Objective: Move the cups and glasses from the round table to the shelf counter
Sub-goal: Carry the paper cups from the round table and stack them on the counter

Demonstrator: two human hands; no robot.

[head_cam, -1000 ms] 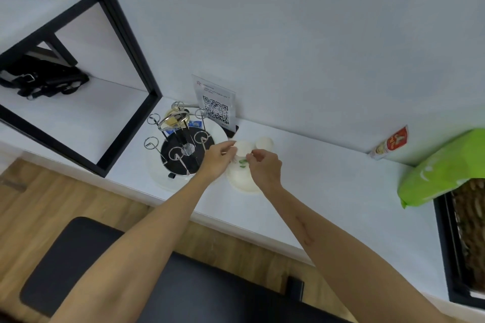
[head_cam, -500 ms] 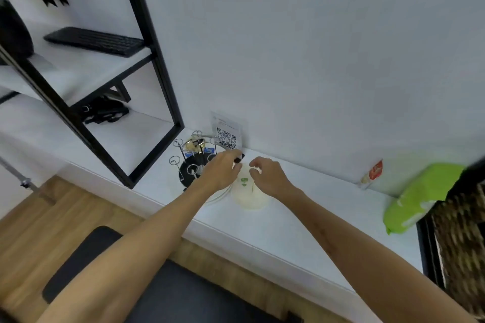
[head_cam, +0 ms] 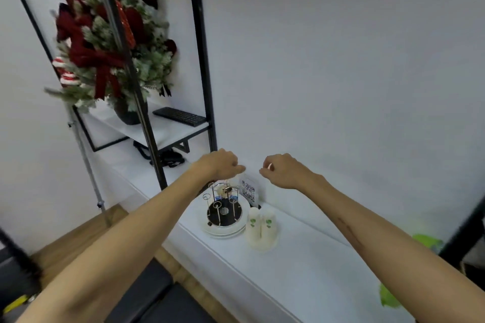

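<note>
Two white paper cups (head_cam: 261, 228) with green logos stand upside down side by side on the white shelf counter (head_cam: 301, 265), right of a wire cup rack. My left hand (head_cam: 223, 165) and my right hand (head_cam: 282, 169) hover in the air above and behind the cups, apart from them, fingers loosely curled and holding nothing.
A black wire cup rack (head_cam: 224, 211) sits on stacked white plates, with a QR-code sign (head_cam: 248, 190) behind it. A black-framed shelf (head_cam: 202, 60) holds a keyboard (head_cam: 179, 116) and a potted Christmas decoration (head_cam: 110, 42). A green bag (head_cam: 425, 241) lies at right. A dark seat (head_cam: 157, 301) is below.
Both hands let go of the paper cups and rose above them. The cups now stand alone on the counter. The camera tilted upward.
</note>
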